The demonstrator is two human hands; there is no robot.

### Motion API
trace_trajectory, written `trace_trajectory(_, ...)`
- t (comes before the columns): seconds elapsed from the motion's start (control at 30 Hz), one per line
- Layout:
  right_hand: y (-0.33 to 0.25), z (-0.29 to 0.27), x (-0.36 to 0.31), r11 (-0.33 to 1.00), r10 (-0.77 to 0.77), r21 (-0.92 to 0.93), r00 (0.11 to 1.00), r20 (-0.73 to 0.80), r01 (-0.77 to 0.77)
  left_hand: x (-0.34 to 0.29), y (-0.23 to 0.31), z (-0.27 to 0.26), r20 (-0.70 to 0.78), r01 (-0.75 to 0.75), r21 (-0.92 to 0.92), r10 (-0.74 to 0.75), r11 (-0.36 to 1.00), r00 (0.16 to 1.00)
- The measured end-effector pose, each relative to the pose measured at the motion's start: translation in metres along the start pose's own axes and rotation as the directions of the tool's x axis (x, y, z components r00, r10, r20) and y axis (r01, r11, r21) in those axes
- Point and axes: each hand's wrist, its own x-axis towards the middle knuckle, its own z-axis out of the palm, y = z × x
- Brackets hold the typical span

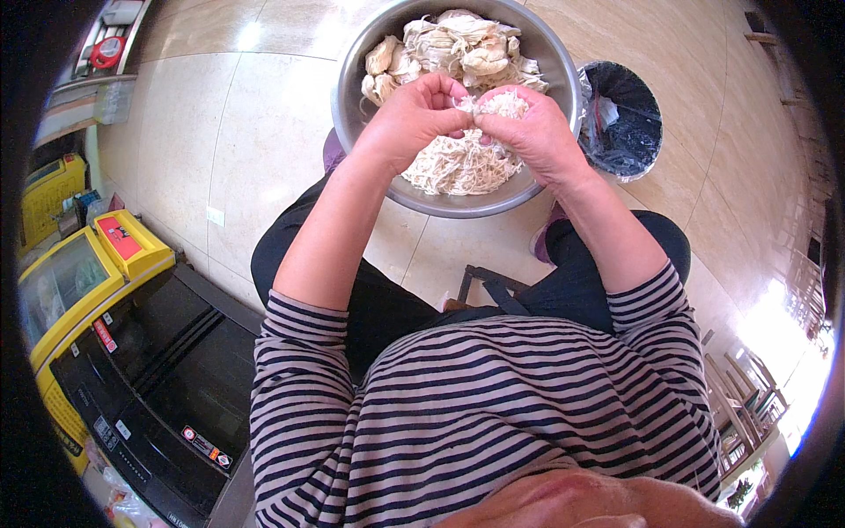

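Light floor tiles (pixel 167 114) spread around me. Between my hands sits a pale shredded tuft: my right hand (pixel 535 132) cups it, my left hand (pixel 414 119) pinches its edge, thumbs nearly meeting. Below them, the steel basin (pixel 471 211) presumably catches what falls, with a stringy heap (pixel 462 169) nearer me, bulky clumps (pixel 462 42) beyond. Rightward, a lined bin (pixel 641 114) stands handy.

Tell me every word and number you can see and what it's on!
I won't copy printing out; here's where it is.
Red label on yellow frame: blurred.
Red-and-white sticker on black lid: too small.
Other lid labels: too small.
Steel bowl: none visible.
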Motion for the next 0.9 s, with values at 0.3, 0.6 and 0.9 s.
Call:
trace_trajectory(0.3, 0.0006, 0.0005, 0.0006, 0.997, 0.01, 0.073, 1.0, 0.007, -0.01, 0.0002, -0.0016, 0.0021, 0.024, 0.006, -0.02, -0.006, 1.0, 1.0)
trace_trajectory(0.6, -0.0023, 0.0023, -0.0001, 0.976, 0.058, 0.207, 0.998, 0.017, -0.06, 0.0011, -0.002, 0.002, 0.01, 0.014, -0.015, -0.014, 1.0, 1.0)
trace_trajectory(0.9, -0.0006, 0.0009, 0.0008, 0.99, 0.054, 0.132, 0.998, -0.039, -0.048, -0.0011, 0.0012, -0.0021, -0.056, 0.017, -0.123, -0.024, 0.992, 0.998)
